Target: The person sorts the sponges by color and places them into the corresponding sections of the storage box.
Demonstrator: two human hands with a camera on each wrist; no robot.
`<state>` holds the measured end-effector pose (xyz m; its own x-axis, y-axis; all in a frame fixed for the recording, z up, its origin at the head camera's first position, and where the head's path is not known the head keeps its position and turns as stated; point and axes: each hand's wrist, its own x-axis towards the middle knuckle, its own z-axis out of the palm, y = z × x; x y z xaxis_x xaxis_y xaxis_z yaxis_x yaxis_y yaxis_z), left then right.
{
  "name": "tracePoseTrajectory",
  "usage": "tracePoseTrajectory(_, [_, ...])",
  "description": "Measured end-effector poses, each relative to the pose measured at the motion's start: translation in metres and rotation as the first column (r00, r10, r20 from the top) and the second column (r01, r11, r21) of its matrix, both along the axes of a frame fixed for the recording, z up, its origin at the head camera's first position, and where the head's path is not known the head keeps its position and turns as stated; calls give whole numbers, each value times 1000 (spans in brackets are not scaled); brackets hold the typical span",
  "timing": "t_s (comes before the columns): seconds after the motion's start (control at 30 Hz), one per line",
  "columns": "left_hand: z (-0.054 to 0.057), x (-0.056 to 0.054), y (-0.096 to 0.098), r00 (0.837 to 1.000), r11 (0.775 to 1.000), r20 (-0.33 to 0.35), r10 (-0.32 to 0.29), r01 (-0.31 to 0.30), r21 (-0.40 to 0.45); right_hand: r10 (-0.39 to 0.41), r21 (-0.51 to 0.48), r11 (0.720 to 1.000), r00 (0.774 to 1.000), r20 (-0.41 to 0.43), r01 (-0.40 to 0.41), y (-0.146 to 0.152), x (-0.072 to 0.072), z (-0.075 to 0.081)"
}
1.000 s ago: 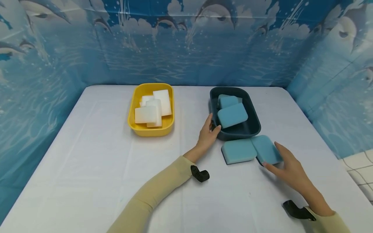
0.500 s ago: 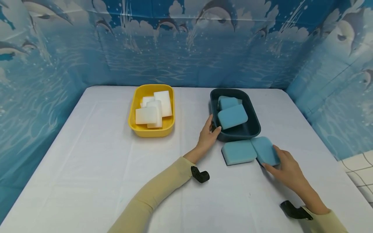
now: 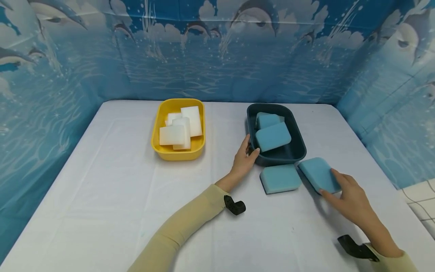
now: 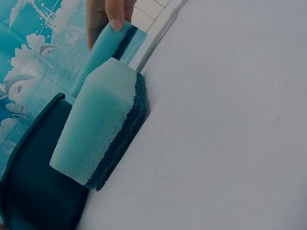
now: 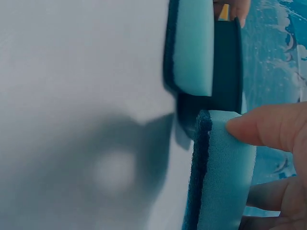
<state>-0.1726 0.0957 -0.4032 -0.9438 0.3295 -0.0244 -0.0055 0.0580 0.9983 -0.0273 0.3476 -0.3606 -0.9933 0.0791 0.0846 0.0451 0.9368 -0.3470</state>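
Note:
My left hand (image 3: pixel 242 162) grips the near left rim of a dark blue-green bin (image 3: pixel 300 145), thumb over the edge. Inside that bin lie several blue sponges (image 3: pixel 273 136). Just in front of it, a light blue sponge with a dark scouring layer (image 3: pixel 280 179) rests on the table. My right hand (image 3: pixel 353 200) pinches a second such sponge (image 3: pixel 319 174) between thumb and fingers, to the right of the first. The right wrist view shows this held sponge (image 5: pixel 225 167) lifted, its shadow cast on the cloth, with the thumb (image 5: pixel 261 125) pressed on its edge.
A yellow bin (image 3: pixel 180 155) with several white sponges (image 3: pixel 171 135) stands at the back left of the white table (image 3: pixel 102 196). A curtain with dolphins (image 3: pixel 210 64) hangs behind and beside the table.
My right hand has drawn its sponge to the right and up, away from the sponge beside it, and a gap now shows between them. The left hand stays at the bin.

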Motion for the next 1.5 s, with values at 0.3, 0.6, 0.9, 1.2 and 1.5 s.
tracePoseTrajectory(0.3, [2, -1, -2, 1000, 1000, 3, 2, -2, -9, 33, 5, 999, 993, -114, -33, 2, -5, 20])
tracePoseTrajectory(0.6, [3, -2, -3, 1000, 1000, -4, 1, -1, -11, -7, 41, 999, 991, -136, 13, 7, -9, 35])
tracePoseTrajectory(0.9, [3, 2, -3, 1000, 1000, 1, -8, 8, -21, 8, 16, 1000, 989, -147, -6, -7, -25, 41])
tracePoseTrajectory(1.2, [3, 2, -1, 1000, 999, 12, -10, 10, -32, 68, -14, 997, 991, -113, -70, -31, -53, 42])
tracePoseTrajectory(1.5, [3, 0, -2, 1000, 999, 15, 4, -4, -35, 121, -35, 992, 991, -59, -124, -45, -89, 38])
